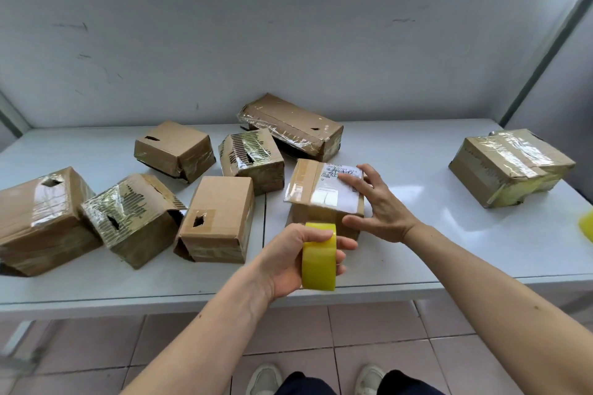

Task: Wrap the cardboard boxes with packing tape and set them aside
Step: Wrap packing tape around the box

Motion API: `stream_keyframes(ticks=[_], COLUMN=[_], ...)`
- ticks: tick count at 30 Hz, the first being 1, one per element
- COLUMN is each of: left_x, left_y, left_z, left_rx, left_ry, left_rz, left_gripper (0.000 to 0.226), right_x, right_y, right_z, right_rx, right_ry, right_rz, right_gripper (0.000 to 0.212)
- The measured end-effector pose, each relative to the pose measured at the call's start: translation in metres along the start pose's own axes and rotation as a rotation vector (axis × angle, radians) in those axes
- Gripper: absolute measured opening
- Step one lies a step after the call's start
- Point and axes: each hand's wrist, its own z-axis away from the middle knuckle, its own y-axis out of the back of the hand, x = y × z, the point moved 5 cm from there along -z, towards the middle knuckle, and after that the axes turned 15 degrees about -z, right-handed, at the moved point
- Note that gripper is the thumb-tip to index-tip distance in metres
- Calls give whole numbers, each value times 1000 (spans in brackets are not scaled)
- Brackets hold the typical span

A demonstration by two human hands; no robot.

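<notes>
A small cardboard box with a white shipping label (316, 189) stands near the middle of the white table (417, 234). My right hand (375, 205) lies against its right side, fingers spread on the label and thumb at its near face. My left hand (295, 258) grips a yellow roll of packing tape (319, 258) just in front of that box, at the table's near edge.
Several cardboard boxes (218, 218), some wrapped in clear tape, crowd the table's left and back. A taped box (510, 165) sits apart at the far right. Something yellow (586, 224) shows at the right edge. A grey wall runs behind the table.
</notes>
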Motion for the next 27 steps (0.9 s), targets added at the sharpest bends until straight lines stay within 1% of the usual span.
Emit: stream_keyframes(ticks=[2,4,7,9,13,15,19,21,23,25,27], left_x=[11,18,14,10,0,-1,10,14,15,17,22], left_y=[-2,-2,3,5,2,6,7,5,3,3,4], left_z=[2,6,10,14,10,1,-10,-14,-15,-16,-16], left_rx=[-21,-12,63,99,55,93,145,165,175,196,216], left_ry=[-45,-61,-40,-1,113,130,76,51,22,-11,-37], left_rz=[-13,-78,-127,-111,9,12,-34,-47,-41,-33,-26], left_gripper=[22,19,29,33,11,9,8,6,3,10,15], right_x=[-2,-4,-9,-11,-17,-18,-23,-23,-24,-25,-28], right_y=[3,8,9,9,13,13,13,13,12,13,17], right_z=[-5,-10,-17,-20,-25,-26,-30,-30,-27,-25,-27], right_rx=[47,86,42,42,94,104,105,110,76,12,-1], right_ry=[0,-36,-122,-184,-262,-317,-445,-531,-604,-659,-690], right_rz=[-99,-206,-247,-267,-364,-418,-528,-606,-651,-629,-570], right_gripper=[85,83,77,72,58,53,46,47,51,58,62])
